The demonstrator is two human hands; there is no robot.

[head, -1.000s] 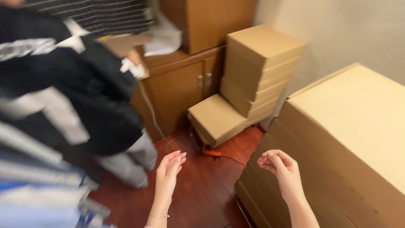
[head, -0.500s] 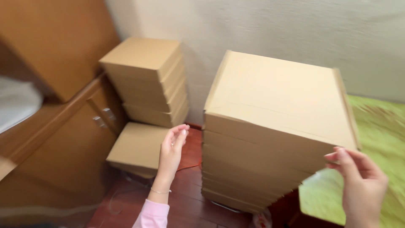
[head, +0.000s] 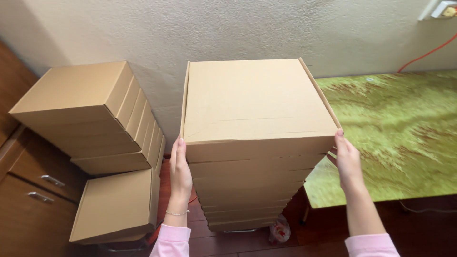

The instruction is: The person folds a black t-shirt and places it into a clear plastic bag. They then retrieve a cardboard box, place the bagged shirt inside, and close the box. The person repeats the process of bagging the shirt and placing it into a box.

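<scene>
- L hand (head: 180,169): fingers together, straight, laid flat vs. left side of top box (head: 254,102), near its front left corner; palm pressed to the side wall, thumb not visible. Thin bracelet at wrist, pink sleeve (head: 170,240) below.
- R hand (head: 347,159): fingers together, extended up along right side of same box at front right corner; fingertips at the top edge, dark nail polish. Contact w/ box side; not a closed grip, more a flat press. Pink sleeve at bottom edge of frame.
- Top box: plain brown cardboard, lid shut, sits uppermost on tall stack (head: 247,195) of like boxes; held between both hands, centre of view, back edge near the wall (head: 238,28).
- Stack: approx. vertical, base on dark wood floor (head: 314,238); small red-and-white plastic bag (head: 280,231) at its foot.
- L of stack, apart: second pile of same boxes (head: 90,114), shorter; one more box (head: 116,204) leaning below it.
- Far L: wooden cabinet (head: 28,195) w/ metal handles.
- R of stack, just beside: table w/ green-yellow patterned cover (head: 395,128).
- Upper R: orange cable (head: 423,54) running up the wall to a socket (head: 445,8).
</scene>
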